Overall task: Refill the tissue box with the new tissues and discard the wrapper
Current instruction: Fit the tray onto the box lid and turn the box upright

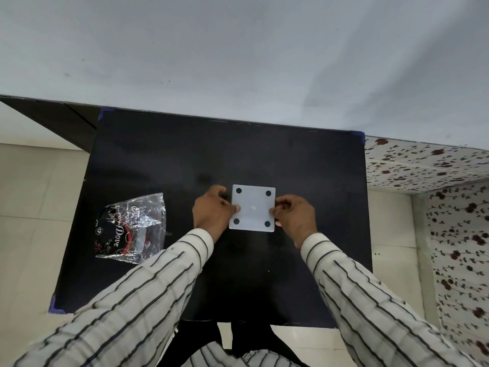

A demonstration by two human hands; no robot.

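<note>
A white square tissue box [253, 208] lies upside down in the middle of the black table [185, 160], its flat underside with four black round feet facing up. My left hand [213, 213] grips its left edge, thumb on the white face. My right hand [295, 217] grips its right edge the same way. A crumpled clear plastic wrapper [132, 230] with black, red and gold "Dove" print lies on the table to the left, apart from both hands. No loose tissues are visible.
A grey wall [238, 62] rises right behind the table's far edge. Pale floor tiles [29, 207] lie to the left. A flower-patterned cloth surface [436, 168] stands to the right. Blue tape marks the table corners [357, 134].
</note>
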